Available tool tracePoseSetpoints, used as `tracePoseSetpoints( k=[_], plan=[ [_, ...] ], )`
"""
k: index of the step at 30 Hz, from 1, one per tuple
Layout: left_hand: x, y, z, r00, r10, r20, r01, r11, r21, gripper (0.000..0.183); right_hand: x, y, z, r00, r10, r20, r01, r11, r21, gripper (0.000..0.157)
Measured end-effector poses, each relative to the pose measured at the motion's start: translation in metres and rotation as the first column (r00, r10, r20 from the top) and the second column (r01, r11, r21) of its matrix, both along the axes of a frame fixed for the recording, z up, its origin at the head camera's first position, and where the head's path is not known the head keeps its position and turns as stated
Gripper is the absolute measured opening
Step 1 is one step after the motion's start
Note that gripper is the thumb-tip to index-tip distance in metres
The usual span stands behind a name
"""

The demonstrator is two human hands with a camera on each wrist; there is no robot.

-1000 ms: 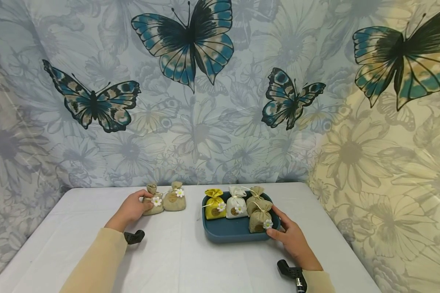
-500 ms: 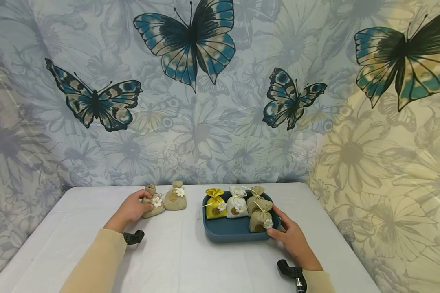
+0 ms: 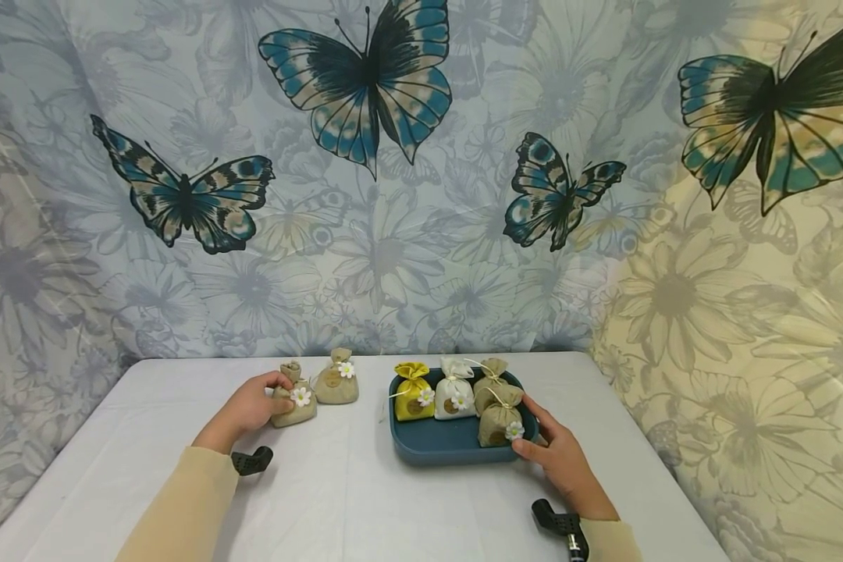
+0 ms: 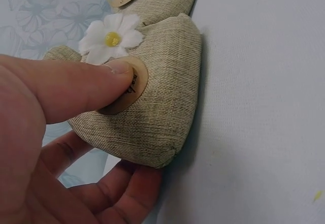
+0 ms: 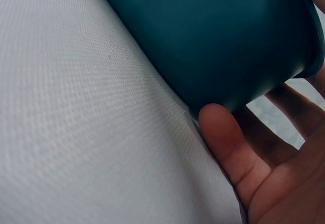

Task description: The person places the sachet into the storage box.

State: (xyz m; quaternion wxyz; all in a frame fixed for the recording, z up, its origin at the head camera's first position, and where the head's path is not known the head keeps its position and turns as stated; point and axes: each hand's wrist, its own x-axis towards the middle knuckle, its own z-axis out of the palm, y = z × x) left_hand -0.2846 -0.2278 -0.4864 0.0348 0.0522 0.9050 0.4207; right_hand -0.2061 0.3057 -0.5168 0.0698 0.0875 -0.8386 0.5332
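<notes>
My left hand (image 3: 250, 404) pinches a tan burlap sachet (image 4: 167, 92) that has a white flower and a round tag. The thumb (image 4: 86, 84) presses on the tag, and the fingers lie behind the bag. Just right of it in the head view stands a second burlap sachet (image 3: 336, 385). With thumb and fingers round its right end, my right hand (image 3: 563, 460) grips a blue tray (image 3: 435, 453). Inside are a yellow sachet (image 3: 409, 400), a white sachet (image 3: 452, 396) and two burlap sachets, the front one (image 3: 495, 428) overlapping the rear one (image 3: 485, 381).
A white cloth (image 3: 337, 499) covers the table. Behind it hangs a floral backdrop (image 3: 386, 273) with large butterflies. Black wrist-camera mounts (image 3: 253, 460) show near both sleeves.
My left hand has drawn the burlap sachet a little toward me, widening its gap from the neighbouring one. The right hand and tray hold their place.
</notes>
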Motion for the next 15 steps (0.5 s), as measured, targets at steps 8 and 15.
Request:
tracePoseSetpoints(
  k=[8, 15],
  plan=[
    [0.014, 0.001, 0.001, 1.0, -0.004, 0.023, 0.004, 1.0, -0.008, 0.023, 0.001, -0.002, 0.0, 1.0, -0.002, 0.024, 0.002, 1.0, -0.016, 0.079],
    [0.032, 0.006, 0.007, 0.998, -0.032, 0.056, 0.03, 0.999, 0.036, 0.026, 0.001, -0.001, 0.0, 1.0, -0.005, 0.006, 0.005, 1.0, 0.002, 0.078]
  ],
)
